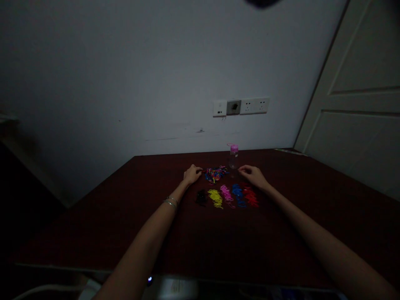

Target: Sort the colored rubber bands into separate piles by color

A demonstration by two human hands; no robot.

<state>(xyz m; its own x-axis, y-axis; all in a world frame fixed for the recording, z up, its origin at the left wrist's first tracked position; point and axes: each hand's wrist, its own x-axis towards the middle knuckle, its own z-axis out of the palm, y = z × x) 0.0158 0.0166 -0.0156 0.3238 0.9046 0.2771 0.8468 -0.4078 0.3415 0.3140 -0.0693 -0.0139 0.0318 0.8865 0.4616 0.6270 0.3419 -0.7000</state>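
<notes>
Quietly, the left hand (193, 173) is resting on the table (121, 225), its fingertips lying at the left edge of a tangled heap of mixed-colour strands (216, 174). Whether its grip is grasping a strand or is merely touching the heap, I cannot tell. The right hand (253, 176) is hovering over or resting on the tabletop to the right of the heap, thumb and fingers bending close together; anything pinched in that grip is too small and dark to make out.

Between the hands, the mixed heap is lying toward the wall side, and a clear bottle (233, 160) with a pink cap (234, 148) is standing upright just beyond it, near the right fingertips. Nearer to the person, five single-colour piles are forming a row: a black pile (201, 198) at the left, then a yellow pile (215, 198), a pink pile (227, 194), a blue pile (238, 195) and a red pile (250, 196), the last two lying closest together. Thin bracelets (171, 202) are circling the left wrist. Behind the table, wall sockets (254, 106) are showing on a pale wall (109, 75).
</notes>
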